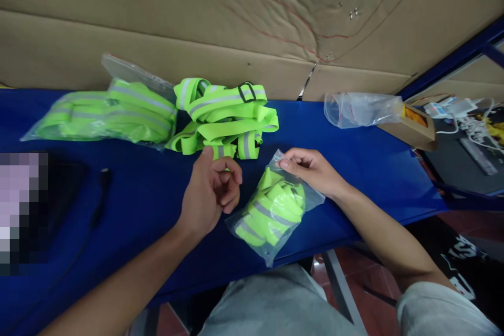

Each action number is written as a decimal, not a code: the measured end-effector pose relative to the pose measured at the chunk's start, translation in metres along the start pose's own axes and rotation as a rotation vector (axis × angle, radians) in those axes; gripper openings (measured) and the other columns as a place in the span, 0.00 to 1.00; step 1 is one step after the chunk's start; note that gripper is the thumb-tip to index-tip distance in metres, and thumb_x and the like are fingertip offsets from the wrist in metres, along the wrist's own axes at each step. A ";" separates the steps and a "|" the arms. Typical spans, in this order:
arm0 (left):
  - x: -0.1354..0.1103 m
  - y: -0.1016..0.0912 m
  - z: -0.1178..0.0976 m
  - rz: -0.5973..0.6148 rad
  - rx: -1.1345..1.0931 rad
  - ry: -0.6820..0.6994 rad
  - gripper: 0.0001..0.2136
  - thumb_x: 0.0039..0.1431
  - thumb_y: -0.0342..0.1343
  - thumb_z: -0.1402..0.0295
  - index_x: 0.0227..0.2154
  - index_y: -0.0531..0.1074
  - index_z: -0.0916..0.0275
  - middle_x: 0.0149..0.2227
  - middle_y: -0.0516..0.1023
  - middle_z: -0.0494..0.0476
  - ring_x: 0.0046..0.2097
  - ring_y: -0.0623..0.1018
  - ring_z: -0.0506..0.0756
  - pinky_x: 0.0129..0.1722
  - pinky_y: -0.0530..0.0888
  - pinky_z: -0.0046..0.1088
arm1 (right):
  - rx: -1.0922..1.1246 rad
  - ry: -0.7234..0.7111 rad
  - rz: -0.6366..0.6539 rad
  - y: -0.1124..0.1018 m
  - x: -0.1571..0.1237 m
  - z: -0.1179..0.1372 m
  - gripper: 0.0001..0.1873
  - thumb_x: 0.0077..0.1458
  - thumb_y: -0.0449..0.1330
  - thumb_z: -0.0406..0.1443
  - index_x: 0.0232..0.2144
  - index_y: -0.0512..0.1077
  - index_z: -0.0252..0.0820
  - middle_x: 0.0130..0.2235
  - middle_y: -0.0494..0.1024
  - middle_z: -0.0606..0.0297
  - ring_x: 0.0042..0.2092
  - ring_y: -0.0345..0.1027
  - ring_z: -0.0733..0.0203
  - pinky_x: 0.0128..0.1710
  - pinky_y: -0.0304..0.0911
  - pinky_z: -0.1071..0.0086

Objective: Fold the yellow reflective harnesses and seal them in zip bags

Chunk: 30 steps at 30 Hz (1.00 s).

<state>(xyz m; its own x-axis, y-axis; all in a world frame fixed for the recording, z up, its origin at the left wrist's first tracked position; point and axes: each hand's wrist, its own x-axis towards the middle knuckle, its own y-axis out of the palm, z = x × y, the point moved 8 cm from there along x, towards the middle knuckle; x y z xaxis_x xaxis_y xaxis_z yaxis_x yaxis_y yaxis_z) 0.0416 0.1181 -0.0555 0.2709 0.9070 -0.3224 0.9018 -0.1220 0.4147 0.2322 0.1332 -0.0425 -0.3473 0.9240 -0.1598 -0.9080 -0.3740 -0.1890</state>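
Note:
A clear plastic bag (271, 210) packed with a folded neon-green reflective strap lies on the blue table (149, 205) near its front edge. My right hand (313, 170) pinches the bag's top edge between thumb and fingers. My left hand (212, 191) hovers just left of the bag, fingers curled loosely with nothing visible in them, its thumb close to a loose pile of neon-green reflective straps (224, 118) with a black buckle.
Bagged green straps (106, 113) lie at the back left. An empty clear bag (360, 109) and a cardboard box (415, 126) sit at the right. A black device (63, 189) and a cable (100, 194) lie at the left. Cardboard (197, 21) lines the back.

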 end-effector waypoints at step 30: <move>-0.014 0.026 -0.014 0.274 0.496 0.376 0.16 0.69 0.55 0.58 0.28 0.73 0.62 0.31 0.73 0.54 0.32 0.70 0.51 0.33 0.66 0.29 | -0.128 -0.096 -0.394 -0.046 0.001 0.007 0.25 0.59 0.63 0.60 0.34 0.70 0.45 0.18 0.53 0.76 0.21 0.41 0.69 0.23 0.41 0.69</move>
<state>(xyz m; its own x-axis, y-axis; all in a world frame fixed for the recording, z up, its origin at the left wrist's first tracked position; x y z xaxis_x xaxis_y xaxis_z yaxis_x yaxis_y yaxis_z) 0.0567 0.1076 -0.0279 0.4573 0.8844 0.0933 0.8891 -0.4567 -0.0292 0.2717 0.1516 -0.0269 -0.0051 0.9992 0.0390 -0.9412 0.0084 -0.3377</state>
